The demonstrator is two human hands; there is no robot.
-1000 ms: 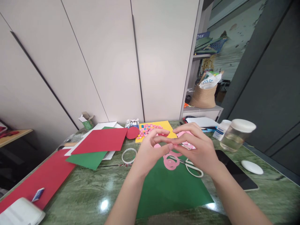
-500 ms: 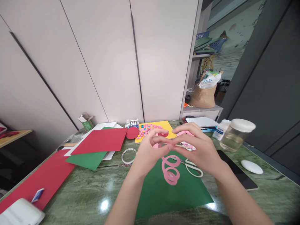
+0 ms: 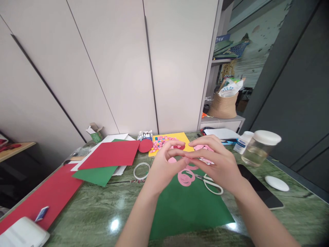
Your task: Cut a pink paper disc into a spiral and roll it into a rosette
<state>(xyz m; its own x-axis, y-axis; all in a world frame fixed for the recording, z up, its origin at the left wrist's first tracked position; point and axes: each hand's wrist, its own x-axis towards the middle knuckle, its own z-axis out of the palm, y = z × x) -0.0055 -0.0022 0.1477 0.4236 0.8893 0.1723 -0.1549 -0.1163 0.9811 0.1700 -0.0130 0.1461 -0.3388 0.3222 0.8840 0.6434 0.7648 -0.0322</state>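
Above a green paper sheet (image 3: 187, 209), my left hand (image 3: 164, 164) and my right hand (image 3: 218, 161) meet fingertip to fingertip. Both pinch the top end of a pink paper spiral strip (image 3: 186, 176), whose coils hang down just over the green sheet. White-handled scissors (image 3: 212, 185) lie on the sheet's right side, partly under my right hand. Behind my hands sits a yellow sheet (image 3: 185, 139) covered with small pink and blue pieces.
On the green marble table: red paper (image 3: 110, 152) over green paper (image 3: 96, 175), a long red sheet (image 3: 38, 199), a white ring (image 3: 141, 170), a red disc (image 3: 145, 145). A lidded glass jar (image 3: 259, 147), dark tablet (image 3: 259, 188) and white oval object (image 3: 277, 183) sit right. White box (image 3: 23, 233) at front left.
The pink spiral stretched down about half a second ago and has drawn back up into tighter coils now. Both hands stay in nearly the same place.
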